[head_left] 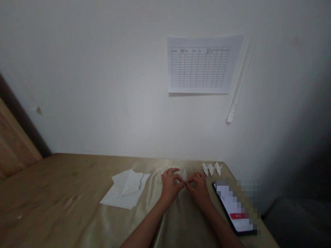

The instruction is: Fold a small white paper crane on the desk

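My left hand (169, 186) and right hand (199, 189) meet near the right end of the table (64, 193). The grip of each is closed, fingertips pinched on the lower edge of a small folded paper (184, 175) that stands up between them, just beyond my knuckles. To the left lies a loose stack of white sheets (126, 193) with a folded piece on top. Far right, near the wall, three finished paper figures (212, 168) sit in a row. A phone (234, 210) lies just right of my right wrist, its screen lit.
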`<state>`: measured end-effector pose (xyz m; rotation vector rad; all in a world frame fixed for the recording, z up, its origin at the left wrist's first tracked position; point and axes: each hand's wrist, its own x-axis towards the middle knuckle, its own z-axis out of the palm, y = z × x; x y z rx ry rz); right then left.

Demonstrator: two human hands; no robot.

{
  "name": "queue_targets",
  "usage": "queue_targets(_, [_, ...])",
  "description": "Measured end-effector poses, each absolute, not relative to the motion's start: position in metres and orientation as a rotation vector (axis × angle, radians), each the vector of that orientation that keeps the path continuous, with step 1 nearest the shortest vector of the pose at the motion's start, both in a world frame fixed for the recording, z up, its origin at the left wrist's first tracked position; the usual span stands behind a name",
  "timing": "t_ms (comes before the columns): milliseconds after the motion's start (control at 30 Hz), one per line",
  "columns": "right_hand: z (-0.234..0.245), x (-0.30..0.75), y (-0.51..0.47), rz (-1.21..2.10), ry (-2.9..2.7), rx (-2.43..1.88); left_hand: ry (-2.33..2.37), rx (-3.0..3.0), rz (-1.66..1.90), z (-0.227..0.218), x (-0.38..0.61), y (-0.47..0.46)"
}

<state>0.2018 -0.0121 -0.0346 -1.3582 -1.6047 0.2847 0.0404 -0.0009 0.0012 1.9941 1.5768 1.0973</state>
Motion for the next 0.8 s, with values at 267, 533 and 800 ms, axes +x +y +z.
queue_targets(267, [-0.0338, 0.1996, -0.0129, 0.245, -1.602, -1.366, 1.587, 1.984, 1.128, -0.0022, 0.0424, 0.0032])
queue_targets(533, [-0.0350, 0.1980, -0.0148, 0.118, -1.645, -1.402, 1.585, 1.974, 1.121, -0.0025, 0.0425, 0.0008])
queue_targets(800, [-0.0300, 0.1985, -0.0190, 0.142, -1.716, -1.299, 1.583, 1.980, 1.146, -0.0008, 0.0409, 0.0006])
